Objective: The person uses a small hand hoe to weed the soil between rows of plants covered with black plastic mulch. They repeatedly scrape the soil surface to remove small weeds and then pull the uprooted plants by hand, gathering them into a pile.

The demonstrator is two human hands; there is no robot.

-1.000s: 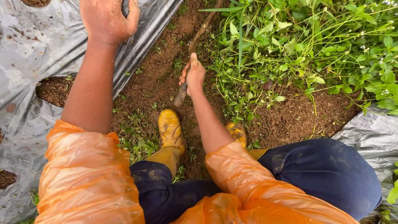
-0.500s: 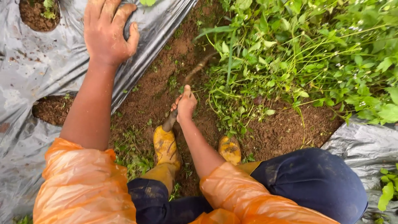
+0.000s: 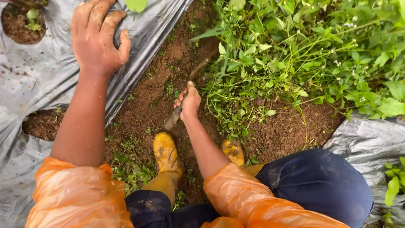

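One grip [image 3: 188, 102] tight around tool handle [image 3: 174, 119]

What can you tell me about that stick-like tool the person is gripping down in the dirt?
The tool is a long, thin, brownish handle caked in mud, wooden by its look. It lies slanted over the bare soil strip, its blunt near end just above the yellow boot. The right hand is closed around its middle. Past the hand the shaft runs up and away into the green weeds, blurred there, so its working end cannot be made out. The left hand does not touch it.
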